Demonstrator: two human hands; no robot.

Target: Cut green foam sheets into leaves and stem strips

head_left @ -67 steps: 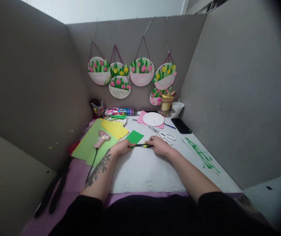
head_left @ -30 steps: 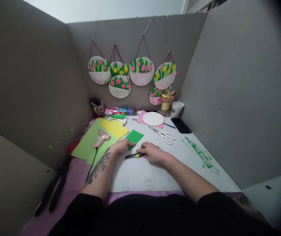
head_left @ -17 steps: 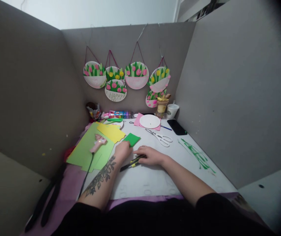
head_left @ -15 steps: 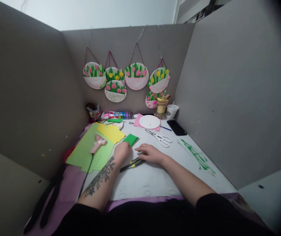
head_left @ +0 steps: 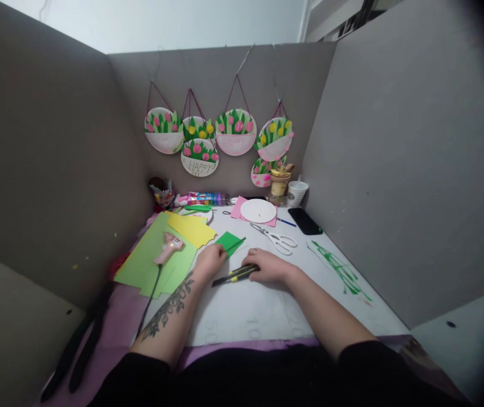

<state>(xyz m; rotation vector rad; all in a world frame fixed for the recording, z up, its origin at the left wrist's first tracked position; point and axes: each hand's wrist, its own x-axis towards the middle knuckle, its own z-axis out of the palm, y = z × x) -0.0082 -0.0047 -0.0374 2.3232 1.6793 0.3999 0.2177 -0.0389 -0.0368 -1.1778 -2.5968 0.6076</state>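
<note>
My left hand (head_left: 211, 260) is closed at the lower left edge of a small dark green paper (head_left: 229, 241), gripping it. A thin green strip (head_left: 237, 246) lies slanted along that paper's right side. To the right, my right hand (head_left: 267, 264) has its fingers wrapped round a black and yellow cutter (head_left: 244, 272), which points to the left above the white tabletop. A black bar-like piece (head_left: 220, 281) shows at the cutter's left end. My fingers hide part of the cutter.
Light green and yellow sheets (head_left: 193, 228) and a pink glue gun (head_left: 171, 247) lie left. White scissors (head_left: 282, 242), a paper plate (head_left: 258, 210), a phone (head_left: 305, 221) and green scraps (head_left: 338, 265) lie beyond and right. Decorated plates (head_left: 236, 135) hang behind.
My right hand has closed round the cutter and shifted slightly right with it. The green strip now stands out from the green paper's right side.
</note>
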